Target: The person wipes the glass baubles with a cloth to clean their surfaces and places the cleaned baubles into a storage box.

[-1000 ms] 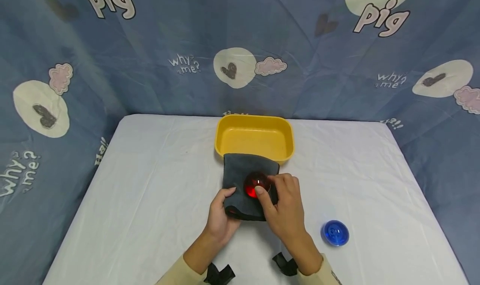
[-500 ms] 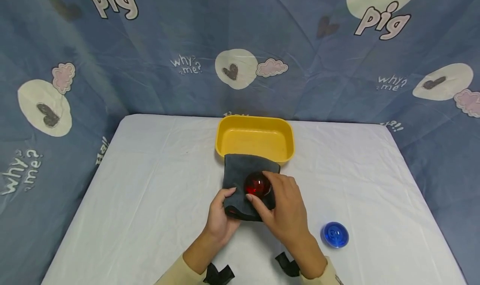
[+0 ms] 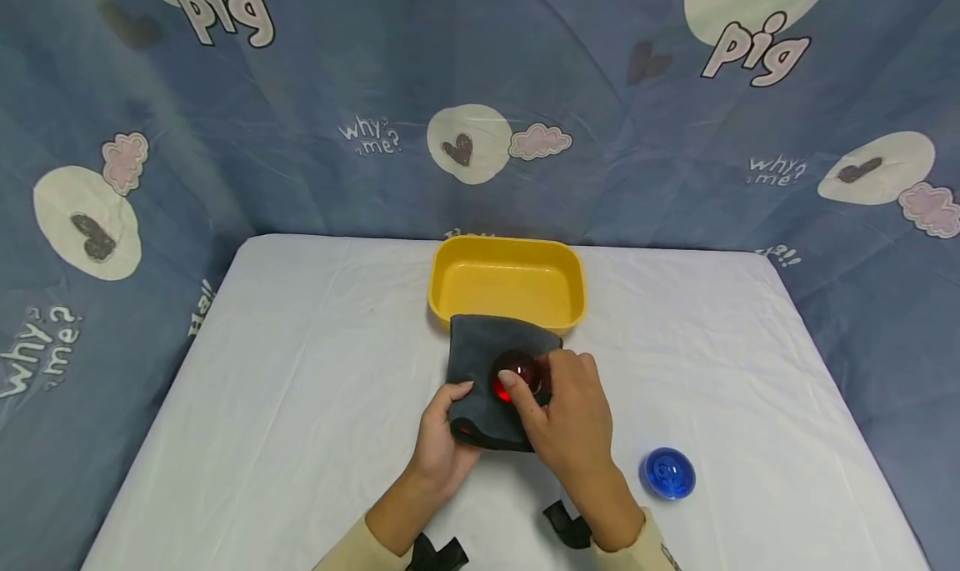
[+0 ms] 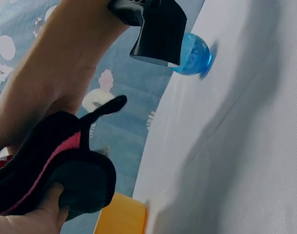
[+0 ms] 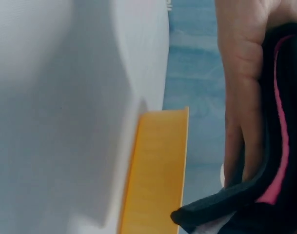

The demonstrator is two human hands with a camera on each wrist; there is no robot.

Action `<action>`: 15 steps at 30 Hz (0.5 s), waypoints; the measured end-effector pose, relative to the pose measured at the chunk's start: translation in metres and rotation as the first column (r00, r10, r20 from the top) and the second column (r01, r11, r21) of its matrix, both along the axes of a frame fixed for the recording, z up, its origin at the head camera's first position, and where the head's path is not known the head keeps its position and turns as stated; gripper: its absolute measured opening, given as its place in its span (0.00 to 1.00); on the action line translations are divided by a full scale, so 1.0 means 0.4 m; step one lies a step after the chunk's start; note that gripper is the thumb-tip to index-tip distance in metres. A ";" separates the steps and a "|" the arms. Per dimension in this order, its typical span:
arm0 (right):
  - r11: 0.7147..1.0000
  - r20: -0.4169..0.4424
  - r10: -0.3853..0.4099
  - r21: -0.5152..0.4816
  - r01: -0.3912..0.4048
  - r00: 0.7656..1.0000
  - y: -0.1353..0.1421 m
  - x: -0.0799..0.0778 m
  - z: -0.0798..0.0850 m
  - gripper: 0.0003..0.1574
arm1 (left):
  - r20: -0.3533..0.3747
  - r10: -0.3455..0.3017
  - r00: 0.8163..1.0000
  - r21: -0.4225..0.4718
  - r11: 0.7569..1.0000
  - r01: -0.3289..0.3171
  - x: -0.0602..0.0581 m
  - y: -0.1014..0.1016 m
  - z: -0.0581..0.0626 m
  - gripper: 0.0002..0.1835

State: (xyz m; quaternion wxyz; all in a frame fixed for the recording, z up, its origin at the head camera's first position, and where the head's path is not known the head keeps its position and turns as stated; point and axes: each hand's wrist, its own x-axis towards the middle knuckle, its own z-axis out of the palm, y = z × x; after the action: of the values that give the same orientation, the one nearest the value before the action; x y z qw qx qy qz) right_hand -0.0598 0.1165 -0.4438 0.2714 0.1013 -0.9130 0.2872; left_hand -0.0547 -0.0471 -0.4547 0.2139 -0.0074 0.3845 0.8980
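In the head view, my left hand [image 3: 442, 450] holds a folded dark grey cloth [image 3: 476, 350] above the table, thumb on top. The left wrist view shows a pink layer between the dark folds of the cloth [image 4: 82, 183]. A clear red ball [image 3: 527, 366] sits on the cloth's upper face. My right hand [image 3: 576, 417] grips this ball, its thumb across the front and its fingers around the right side. In the right wrist view, fingers [image 5: 243, 92] of the left hand lie along the cloth's underside. Most of the ball is hidden in both wrist views.
A yellow tray [image 3: 510, 296] stands at the back of the white-covered table [image 3: 315, 371], just beyond the cloth. A clear blue ball [image 3: 668, 473] rests on the table to the right of my right hand. A blue printed curtain [image 3: 300, 162] hangs behind.
My right thumb and fingers shift on the red ball: they spread wider half a second ago, and now the thumb lies higher across its front. The left hand and cloth stay almost in place.
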 end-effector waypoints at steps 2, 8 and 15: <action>1.000 0.000 0.017 0.004 -0.017 1.000 0.000 0.002 0.000 0.40 | 0.000 0.004 1.000 -0.003 1.000 -0.004 -0.001 -0.002 0.001 0.34; 0.993 0.012 0.121 0.014 -0.121 0.993 0.006 0.005 0.004 0.42 | -0.006 0.036 0.999 -0.004 0.999 -0.036 -0.007 -0.013 0.007 0.34; 0.981 -0.022 0.193 0.004 -0.193 0.981 0.014 0.009 0.013 0.46 | -0.014 0.014 1.000 0.010 1.000 -0.014 -0.008 -0.017 0.012 0.34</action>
State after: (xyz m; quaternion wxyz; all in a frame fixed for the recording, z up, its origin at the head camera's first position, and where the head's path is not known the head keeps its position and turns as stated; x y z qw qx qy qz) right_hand -0.0561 0.1223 -0.4385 0.2522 0.1928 -0.8961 0.3102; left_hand -0.0581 -0.0540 -0.4499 0.2049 -0.0028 0.3816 0.9013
